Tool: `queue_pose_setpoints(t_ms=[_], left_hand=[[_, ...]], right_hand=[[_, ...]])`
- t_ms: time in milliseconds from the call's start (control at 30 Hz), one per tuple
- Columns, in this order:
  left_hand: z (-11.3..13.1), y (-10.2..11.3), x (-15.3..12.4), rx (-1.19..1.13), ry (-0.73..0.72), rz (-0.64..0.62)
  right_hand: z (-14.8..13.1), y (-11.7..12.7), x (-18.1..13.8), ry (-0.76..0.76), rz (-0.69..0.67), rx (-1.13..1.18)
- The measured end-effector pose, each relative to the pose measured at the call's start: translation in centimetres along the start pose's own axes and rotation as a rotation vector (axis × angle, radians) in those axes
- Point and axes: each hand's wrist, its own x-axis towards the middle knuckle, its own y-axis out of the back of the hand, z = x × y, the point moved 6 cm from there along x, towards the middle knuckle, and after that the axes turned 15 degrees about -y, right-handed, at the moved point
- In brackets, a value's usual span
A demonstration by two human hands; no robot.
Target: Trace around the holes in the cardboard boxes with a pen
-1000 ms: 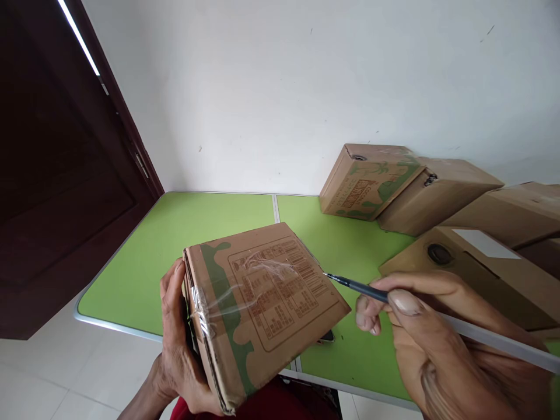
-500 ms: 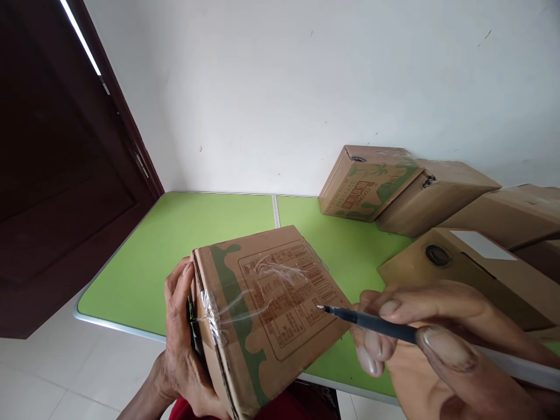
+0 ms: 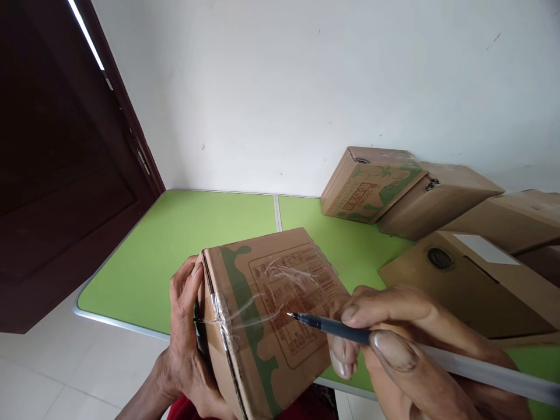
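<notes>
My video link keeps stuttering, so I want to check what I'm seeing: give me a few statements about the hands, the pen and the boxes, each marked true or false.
1. The right hand holds a pen. True.
2. The left hand hangs free. False: it holds a cardboard box by its side.
3. In this view, the pen's tip shows in front of the held box's printed face. True.
4. The box with a white patch is left of the held box. False: it is to the right.
5. The tabletop is green. True.
6. The dark door is at the right edge of the view. False: it is at the left.
</notes>
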Motion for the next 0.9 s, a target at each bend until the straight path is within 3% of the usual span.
queue_pose_setpoints(t_ms=[367, 900], left_hand=[[-0.39, 0.33, -0.17, -0.042, 0.028, 0.024], [-0.4, 0.27, -1.01, -0.013, 0.012, 0.023]], right_hand=[[0.2, -0.49, -0.08, 0.013, -0.063, 0.005], [0.67, -0.87, 0.64, 0.024, -0.033, 0.011]])
